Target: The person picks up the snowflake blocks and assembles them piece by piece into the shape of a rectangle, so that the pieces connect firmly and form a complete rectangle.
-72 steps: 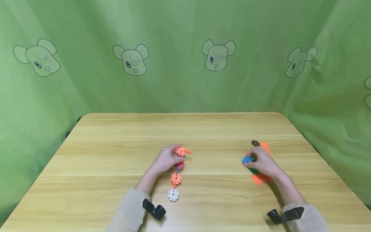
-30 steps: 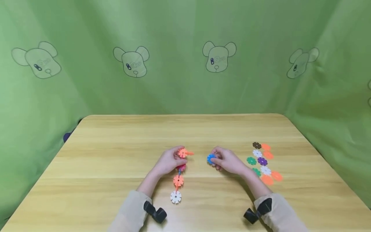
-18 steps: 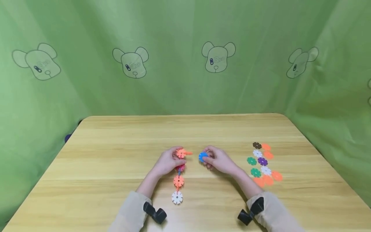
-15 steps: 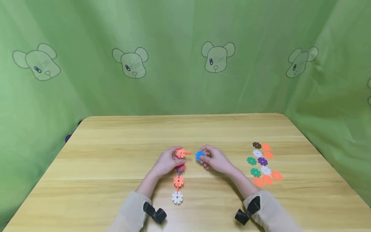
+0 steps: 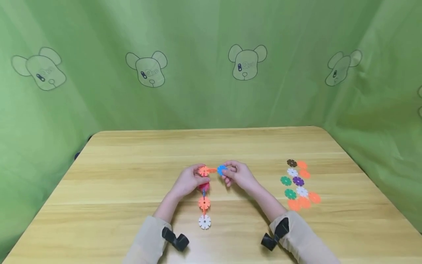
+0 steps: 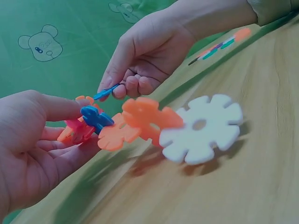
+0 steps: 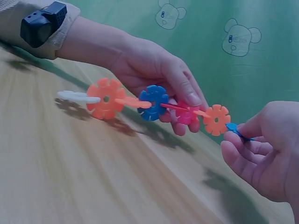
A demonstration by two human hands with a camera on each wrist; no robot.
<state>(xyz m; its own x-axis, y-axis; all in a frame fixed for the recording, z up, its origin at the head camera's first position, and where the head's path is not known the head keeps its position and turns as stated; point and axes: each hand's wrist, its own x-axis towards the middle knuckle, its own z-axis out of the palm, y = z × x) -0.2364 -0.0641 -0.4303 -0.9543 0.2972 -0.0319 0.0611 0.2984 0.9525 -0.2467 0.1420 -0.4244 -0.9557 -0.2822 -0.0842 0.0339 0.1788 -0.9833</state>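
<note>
A chain of slotted plastic snowflake discs runs toward the person: a white disc (image 5: 204, 222) nearest, then an orange disc (image 5: 204, 203), with a blue disc (image 6: 96, 119) and pink discs (image 5: 205, 186) further along. My left hand (image 5: 188, 181) grips the chain around the pink part, thumb on top. At the far end an orange disc (image 7: 216, 120) points right. My right hand (image 5: 241, 176) pinches a loose blue disc (image 5: 221, 170) between thumb and fingers. Its edge meets that end orange disc; whether the slots interlock I cannot tell.
On the right side of the wooden table (image 5: 132, 154) lie several loose discs: a brown disc (image 5: 291, 163), a purple disc (image 5: 298, 181), green discs (image 5: 290, 194), white discs (image 5: 302, 191) and orange discs (image 5: 304, 202). A green curtain (image 5: 197, 102) hangs behind the table.
My right hand has carried the blue disc left from the loose discs to the chain's orange end. The left hand stays nearly in place, still holding the chain.
</note>
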